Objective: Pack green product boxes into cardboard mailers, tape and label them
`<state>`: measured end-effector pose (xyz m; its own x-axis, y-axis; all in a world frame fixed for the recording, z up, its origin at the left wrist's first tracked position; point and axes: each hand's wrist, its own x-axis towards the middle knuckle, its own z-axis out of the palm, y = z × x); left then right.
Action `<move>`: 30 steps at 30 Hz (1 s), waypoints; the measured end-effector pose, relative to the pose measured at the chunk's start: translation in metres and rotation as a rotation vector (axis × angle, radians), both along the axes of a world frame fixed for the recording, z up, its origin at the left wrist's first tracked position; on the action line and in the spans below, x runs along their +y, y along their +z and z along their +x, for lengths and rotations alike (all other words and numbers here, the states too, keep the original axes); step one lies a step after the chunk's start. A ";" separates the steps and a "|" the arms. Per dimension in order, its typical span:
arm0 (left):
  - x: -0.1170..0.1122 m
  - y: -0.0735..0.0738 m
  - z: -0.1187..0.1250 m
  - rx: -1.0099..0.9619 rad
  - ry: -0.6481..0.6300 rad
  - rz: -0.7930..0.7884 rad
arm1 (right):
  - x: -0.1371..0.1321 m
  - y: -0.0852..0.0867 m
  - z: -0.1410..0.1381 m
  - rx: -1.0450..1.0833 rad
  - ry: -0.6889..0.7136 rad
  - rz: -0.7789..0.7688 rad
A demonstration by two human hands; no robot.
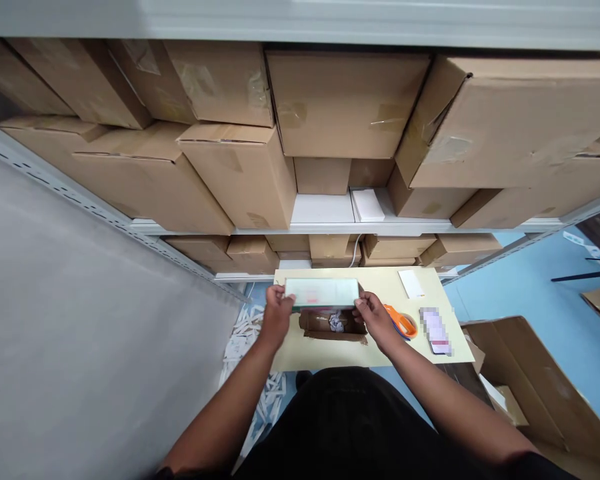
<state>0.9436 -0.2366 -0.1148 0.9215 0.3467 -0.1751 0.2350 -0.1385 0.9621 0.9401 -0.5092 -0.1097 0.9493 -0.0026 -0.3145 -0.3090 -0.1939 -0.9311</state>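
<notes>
Left hand and right hand grip opposite ends of a long pale box, fingers closed on its short sides. Its smooth top is whitish green with a small pinkish-red mark near the middle, and a darker green strip runs along the near edge. It is held over the far side of an open carton on the cream table; inside that carton lies crumpled paper. On the right, a large open carton contains a smaller cardboard box.
</notes>
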 end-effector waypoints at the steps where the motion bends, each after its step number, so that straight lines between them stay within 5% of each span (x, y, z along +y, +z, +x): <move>1: -0.009 -0.003 -0.008 -0.021 -0.044 -0.068 | 0.002 -0.002 -0.001 0.001 -0.014 -0.031; 4: -0.023 -0.017 -0.026 -0.054 -0.186 -0.133 | -0.003 -0.014 -0.012 0.009 -0.025 -0.187; 7: -0.020 -0.030 -0.035 -0.026 -0.292 -0.031 | -0.008 -0.028 -0.024 0.010 0.018 -0.273; 13: -0.009 -0.046 -0.038 -0.071 -0.283 0.312 | -0.006 -0.051 -0.029 -0.097 0.093 -0.524; 22: -0.024 -0.068 -0.052 -0.035 -0.336 0.336 | -0.019 -0.068 -0.032 -0.252 0.170 -0.746; 30: -0.047 -0.062 -0.049 -0.121 -0.419 0.466 | -0.042 -0.073 -0.031 -0.282 0.106 -0.809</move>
<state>0.8950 -0.2834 -0.1768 0.9992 -0.0332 0.0211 -0.0369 -0.6056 0.7949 0.9088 -0.5512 -0.1825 0.9995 -0.0305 -0.0065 -0.0293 -0.8452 -0.5336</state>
